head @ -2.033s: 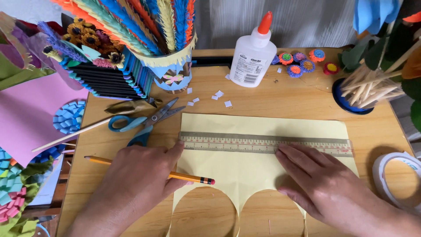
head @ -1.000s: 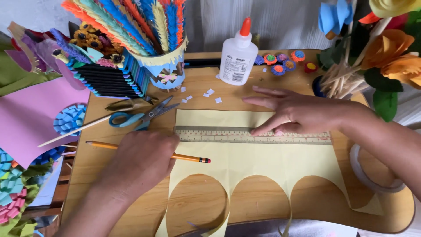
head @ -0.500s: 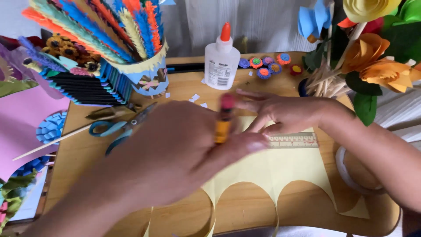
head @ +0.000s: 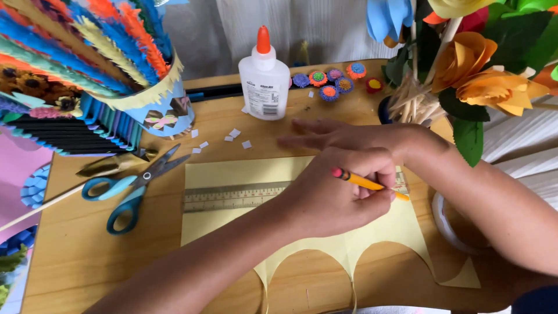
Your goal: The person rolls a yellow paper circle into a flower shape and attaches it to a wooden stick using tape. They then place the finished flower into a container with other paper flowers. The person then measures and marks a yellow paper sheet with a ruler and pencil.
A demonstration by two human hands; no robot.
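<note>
Head view: left hand (head: 334,195) gripping pencil (head: 372,184), right hand (head: 349,136) flat on ruler (head: 232,197)

The left hand (head: 334,195) grips a yellow pencil (head: 369,184) over the pale yellow paper (head: 232,224), its tip near the right end of the ruler (head: 232,197). The right hand (head: 349,136) lies flat just behind, fingers pointing left. Blue scissors (head: 131,186) rest beside the paper, and a glue bottle (head: 264,75) stands behind.
</note>
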